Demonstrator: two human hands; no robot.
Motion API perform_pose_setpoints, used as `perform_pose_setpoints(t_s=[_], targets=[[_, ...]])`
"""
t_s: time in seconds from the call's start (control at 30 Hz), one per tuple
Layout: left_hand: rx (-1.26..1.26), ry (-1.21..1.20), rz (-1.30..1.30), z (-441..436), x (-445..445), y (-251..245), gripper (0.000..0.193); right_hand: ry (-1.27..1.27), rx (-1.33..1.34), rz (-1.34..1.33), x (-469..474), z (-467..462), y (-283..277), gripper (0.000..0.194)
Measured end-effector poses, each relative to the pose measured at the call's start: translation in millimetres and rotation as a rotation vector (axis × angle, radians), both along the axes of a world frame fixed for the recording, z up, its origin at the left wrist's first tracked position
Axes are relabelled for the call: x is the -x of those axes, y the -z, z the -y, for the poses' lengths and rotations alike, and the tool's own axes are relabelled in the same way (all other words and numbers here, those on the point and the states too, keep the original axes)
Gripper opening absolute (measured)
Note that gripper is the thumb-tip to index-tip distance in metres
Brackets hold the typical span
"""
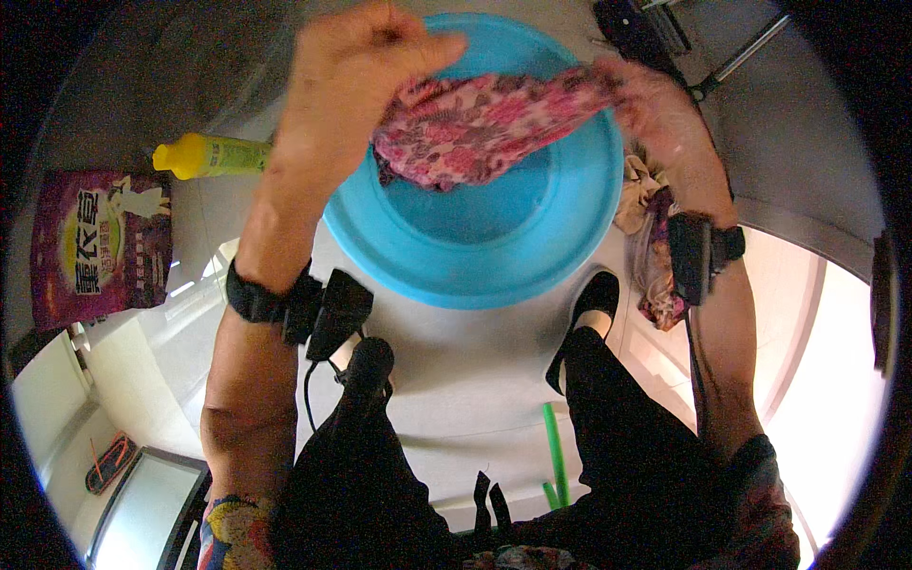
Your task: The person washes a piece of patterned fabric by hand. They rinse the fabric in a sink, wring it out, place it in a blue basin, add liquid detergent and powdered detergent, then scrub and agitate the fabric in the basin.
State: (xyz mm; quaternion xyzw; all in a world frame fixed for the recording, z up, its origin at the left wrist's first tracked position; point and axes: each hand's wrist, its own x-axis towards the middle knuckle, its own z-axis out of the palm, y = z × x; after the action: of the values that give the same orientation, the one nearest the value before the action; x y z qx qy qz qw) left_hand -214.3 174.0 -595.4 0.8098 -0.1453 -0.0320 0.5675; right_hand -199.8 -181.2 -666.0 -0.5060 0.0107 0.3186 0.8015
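Note:
A pink and dark patterned cloth (484, 125) stretches between my hands above a large round blue plastic basin (456, 278) on the floor. My right hand (634, 92), blurred, grips the cloth's right end over the basin's right rim. At the cloth's upper left, my left hand (370, 64) is raised with the thumb pointing right; whether its fingers hold the fabric is unclear. Part of the basin's inside shows below the cloth. Both wrists wear black straps with box-like devices.
Left of the basin are a yellow bottle (214, 155) and a purple printed bag (103, 249). Crumpled fabrics (659, 263) lie to its right, near my black shoe (598, 292). A green bar (556, 452) shows between my legs. A metal rod (752, 50) is at upper right.

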Motion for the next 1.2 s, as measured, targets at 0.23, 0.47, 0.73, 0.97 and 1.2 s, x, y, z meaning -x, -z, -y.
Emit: perform_pose_setpoints(t_s=[0.23, 0.47, 0.73, 0.97, 1.2], targets=[[-0.753, 0.068, -0.349, -10.2, -25.4, 133.4, 0.056, 0.163, 0.314, -0.159, 42.4, -6.1, 64.8, 0.047], [-0.827, -0.127, -0.064, 29.8, -8.9, 212.4, 0.051, 0.289, 0.397, -0.306, 43.7, -50.7, 87.6, 0.059], [0.164, 0.125, -0.258, 74.9, 12.8, 167.2, 0.029, 0.474, -0.249, -0.471, 48.0, -103.7, 101.1, 0.054], [-0.334, 0.048, 0.466, 117.0, 56.0, 115.6, 0.036, 0.343, -0.533, -0.211, 35.2, -106.1, 97.9, 0.044], [-0.482, -0.067, 0.347, 108.2, 38.4, 108.9, 0.023, 0.406, -0.44, -0.163, 28.4, -129.9, 69.6, 0.027]])
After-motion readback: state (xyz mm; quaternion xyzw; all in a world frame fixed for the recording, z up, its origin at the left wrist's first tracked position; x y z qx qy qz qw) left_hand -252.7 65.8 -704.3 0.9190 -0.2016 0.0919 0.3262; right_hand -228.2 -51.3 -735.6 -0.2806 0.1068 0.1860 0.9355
